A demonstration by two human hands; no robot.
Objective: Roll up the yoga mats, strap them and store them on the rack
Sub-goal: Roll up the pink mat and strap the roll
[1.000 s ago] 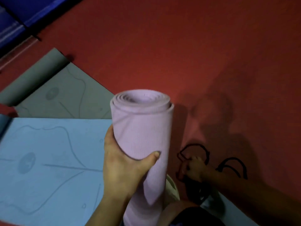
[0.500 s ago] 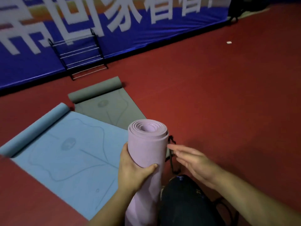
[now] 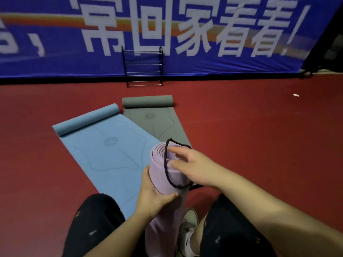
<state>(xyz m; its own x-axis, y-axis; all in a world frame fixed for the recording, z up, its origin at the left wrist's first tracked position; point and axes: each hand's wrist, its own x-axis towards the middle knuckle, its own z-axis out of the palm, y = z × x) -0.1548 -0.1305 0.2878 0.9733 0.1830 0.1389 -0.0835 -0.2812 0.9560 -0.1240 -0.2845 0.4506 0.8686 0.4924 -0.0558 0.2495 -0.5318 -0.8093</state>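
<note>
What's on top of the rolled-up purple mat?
A black strap loop drapes over the top end of the purple mat, with the right hand reaching across it. The hand covers the roll's far edge and part of the loop.

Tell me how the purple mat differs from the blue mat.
The purple mat is fully rolled; the blue mat is rolled only at its far end. The purple mat stands upright in the left hand; the blue mat lies flat on the floor. Both are yoga mats.
</note>
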